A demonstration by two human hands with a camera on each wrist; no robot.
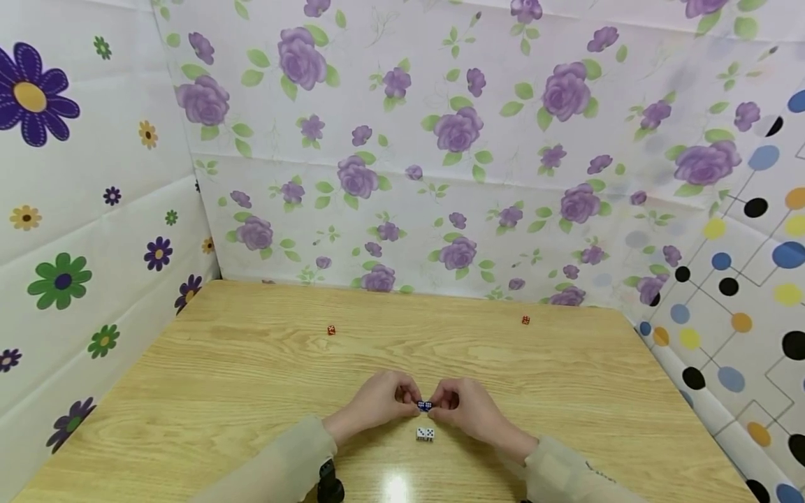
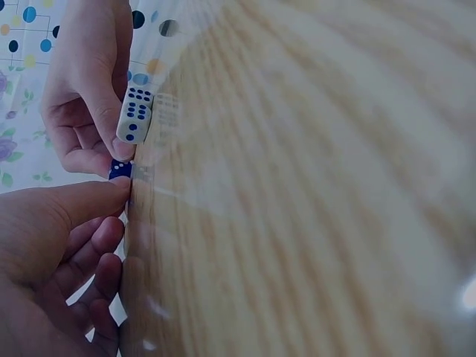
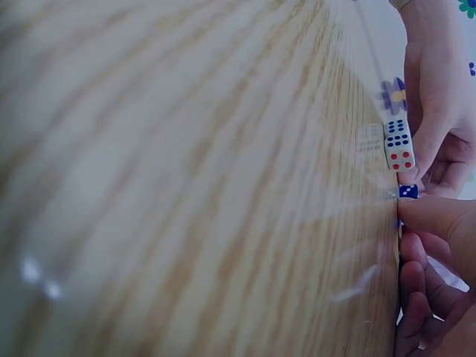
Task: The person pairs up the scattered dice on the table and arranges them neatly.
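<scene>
l hand (image 1: 381,402) nr r hand (image 1: 468,409)

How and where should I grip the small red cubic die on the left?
Probably pinch two opposite side faces, the left hand coming from the near side and slightly above. The small red cubic die rests alone on the pale wooden table, with bare wood around it, so nothing crowds those flat faces.

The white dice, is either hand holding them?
No, the white dice sit apart while the left hand and right hand pinch the blue dice.
</scene>
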